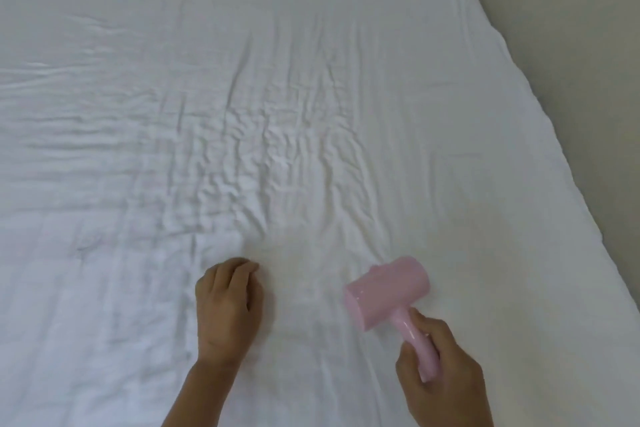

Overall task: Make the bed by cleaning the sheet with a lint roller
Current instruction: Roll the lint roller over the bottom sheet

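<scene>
**Roller at the near edge, wrinkled sheet ahead**

The right hand (440,360) has its fingers and thumb curled around the pink handle of the lint roller (391,295), low and right of centre in the frame. The roller's drum appears to rest on the white sheet (242,80), angled toward the upper left. The left hand (227,305), at bottom centre, lies on the cloth with fingers curled under, knuckles up; whether it pinches fabric I cannot tell.

To roll well, the left hand likely should hold the cloth taut while the drum travels in long, straight, overlapping passes with steady, light pressure. The bunched wrinkles in the middle of the frame could catch and drag, so smoothing them first seems wise.

No containers are in view. A grey floor (588,45) shows past the bed's edge at upper right.
</scene>
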The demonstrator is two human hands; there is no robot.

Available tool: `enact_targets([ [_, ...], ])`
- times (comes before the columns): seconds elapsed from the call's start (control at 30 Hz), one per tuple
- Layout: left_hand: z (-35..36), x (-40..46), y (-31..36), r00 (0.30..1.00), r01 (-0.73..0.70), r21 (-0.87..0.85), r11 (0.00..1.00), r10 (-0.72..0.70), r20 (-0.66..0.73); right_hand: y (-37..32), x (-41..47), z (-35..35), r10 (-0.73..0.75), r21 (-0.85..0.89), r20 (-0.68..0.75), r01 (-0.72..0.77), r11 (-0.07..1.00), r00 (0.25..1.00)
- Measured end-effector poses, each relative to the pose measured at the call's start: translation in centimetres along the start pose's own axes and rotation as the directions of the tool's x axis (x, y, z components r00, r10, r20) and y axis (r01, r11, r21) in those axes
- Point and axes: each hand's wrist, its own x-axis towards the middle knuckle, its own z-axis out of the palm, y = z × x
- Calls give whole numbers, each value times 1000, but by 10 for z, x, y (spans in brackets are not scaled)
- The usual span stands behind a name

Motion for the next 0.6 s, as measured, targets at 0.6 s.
enact_targets([
  [0.6,11,-24,-20,987,159,-134,978,-156,32,-131,165,191,-116,-251,332,206,946,936],
])
